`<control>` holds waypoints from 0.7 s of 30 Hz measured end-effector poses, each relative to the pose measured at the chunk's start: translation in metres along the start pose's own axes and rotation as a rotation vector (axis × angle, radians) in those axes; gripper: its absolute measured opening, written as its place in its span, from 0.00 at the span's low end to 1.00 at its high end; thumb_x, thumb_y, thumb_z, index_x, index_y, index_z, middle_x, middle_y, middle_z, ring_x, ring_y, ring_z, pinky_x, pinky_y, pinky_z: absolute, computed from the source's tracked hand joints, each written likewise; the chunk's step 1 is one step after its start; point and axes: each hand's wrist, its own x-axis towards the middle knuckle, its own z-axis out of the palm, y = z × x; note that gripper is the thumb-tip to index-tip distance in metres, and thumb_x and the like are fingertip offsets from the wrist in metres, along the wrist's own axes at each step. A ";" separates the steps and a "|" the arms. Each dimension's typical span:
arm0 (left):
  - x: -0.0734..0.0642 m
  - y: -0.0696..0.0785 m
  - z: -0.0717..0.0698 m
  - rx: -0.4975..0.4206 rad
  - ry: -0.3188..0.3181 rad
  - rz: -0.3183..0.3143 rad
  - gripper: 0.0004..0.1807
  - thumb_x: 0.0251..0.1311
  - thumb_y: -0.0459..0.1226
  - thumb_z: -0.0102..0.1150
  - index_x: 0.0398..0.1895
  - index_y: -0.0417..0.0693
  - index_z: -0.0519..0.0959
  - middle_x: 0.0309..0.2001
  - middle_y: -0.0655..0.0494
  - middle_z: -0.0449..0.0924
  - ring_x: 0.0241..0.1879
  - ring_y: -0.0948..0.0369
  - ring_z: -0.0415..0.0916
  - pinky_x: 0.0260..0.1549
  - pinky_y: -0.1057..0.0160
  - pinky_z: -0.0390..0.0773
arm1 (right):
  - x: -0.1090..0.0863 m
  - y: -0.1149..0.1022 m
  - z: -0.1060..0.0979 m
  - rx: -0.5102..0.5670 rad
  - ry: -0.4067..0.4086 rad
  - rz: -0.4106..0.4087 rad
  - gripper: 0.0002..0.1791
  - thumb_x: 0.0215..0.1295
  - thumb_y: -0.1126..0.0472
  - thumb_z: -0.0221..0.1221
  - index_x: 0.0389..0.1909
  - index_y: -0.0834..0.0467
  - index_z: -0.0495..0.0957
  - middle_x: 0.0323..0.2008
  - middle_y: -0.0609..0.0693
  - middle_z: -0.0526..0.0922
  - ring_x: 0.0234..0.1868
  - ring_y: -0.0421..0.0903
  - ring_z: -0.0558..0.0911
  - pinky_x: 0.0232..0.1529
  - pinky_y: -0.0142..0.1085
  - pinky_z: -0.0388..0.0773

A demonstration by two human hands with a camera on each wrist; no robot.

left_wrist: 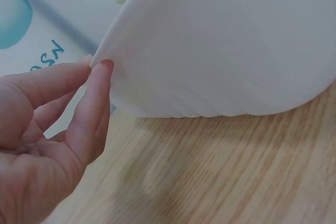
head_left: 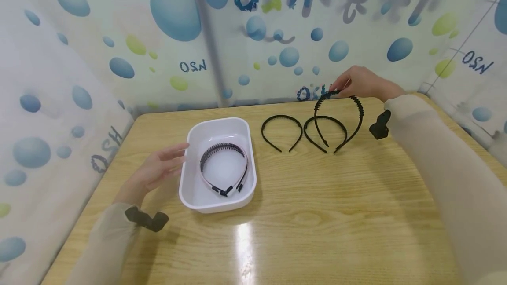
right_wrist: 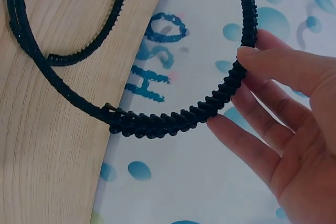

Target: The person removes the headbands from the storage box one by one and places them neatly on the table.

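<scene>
Upper right, my right hand [head_left: 359, 82] pinches a raised headband [head_left: 360, 111] whose dangling ends could snag the flat headband [head_left: 332, 118]; my left hand [head_left: 156, 168], pinching the tray [head_left: 219, 126], might tug it askew.

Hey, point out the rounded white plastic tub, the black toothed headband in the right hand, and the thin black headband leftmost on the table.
Rounded white plastic tub [head_left: 218, 129]: head view, far inner wall.
Black toothed headband [right_wrist: 157, 125]: right wrist view, toothed stretch of arch.
Thin black headband [head_left: 281, 116]: head view, top of arch.

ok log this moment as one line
right hand: pinches black headband | left hand: touches white tub | tub: toothed headbands | table: two thin headbands
</scene>
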 end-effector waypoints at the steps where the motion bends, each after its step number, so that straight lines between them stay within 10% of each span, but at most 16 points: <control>1: 0.000 0.000 0.000 -0.001 0.000 -0.001 0.23 0.63 0.30 0.52 0.62 0.50 0.68 0.56 0.46 0.62 0.46 0.65 0.75 0.48 0.64 0.76 | -0.001 0.001 -0.001 0.001 -0.002 0.005 0.14 0.57 0.72 0.58 0.46 0.66 0.79 0.42 0.64 0.79 0.42 0.59 0.78 0.40 0.50 0.79; 21: 0.003 -0.002 -0.001 0.001 0.003 0.014 0.23 0.63 0.30 0.51 0.61 0.49 0.69 0.55 0.48 0.64 0.46 0.65 0.75 0.48 0.64 0.76 | -0.018 0.035 -0.010 -0.018 -0.050 0.116 0.14 0.55 0.74 0.56 0.44 0.69 0.79 0.40 0.66 0.79 0.42 0.62 0.77 0.38 0.52 0.78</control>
